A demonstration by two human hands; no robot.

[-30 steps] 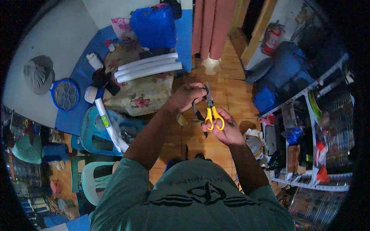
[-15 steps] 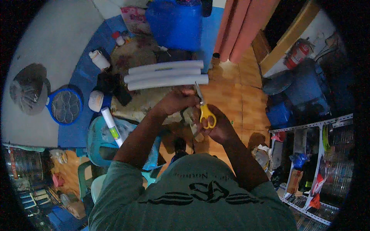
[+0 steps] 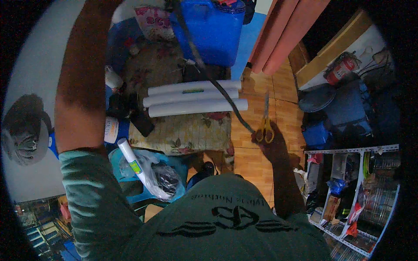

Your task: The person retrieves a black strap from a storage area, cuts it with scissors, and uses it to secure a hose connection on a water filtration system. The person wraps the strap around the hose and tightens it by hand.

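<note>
Yellow-handled scissors [image 3: 265,129] are gripped in my right hand [image 3: 275,147], their blades pointing away from me. The same hand also pinches the near end of a long, dark, narrow strip [image 3: 215,82] that looks like tape. From there the strip runs up and left past the top edge of the picture. My left forearm [image 3: 82,82] reaches far out at the upper left, with its hand beyond the frame. Below the strip, three white rolls [image 3: 196,106] lie side by side on a flower-patterned cloth [image 3: 187,135].
Another white roll [image 3: 128,154] leans on a blue-green chair [image 3: 119,167] with a clear plastic bag. A large blue container [image 3: 213,32] stands at the back, near pink curtains [image 3: 289,30]. A white metal shelf [image 3: 359,191] is at the right.
My hands have parted: the left has swung up and left out of view, the right has moved right with the scissors. The long strip now stretches out from my right hand.
</note>
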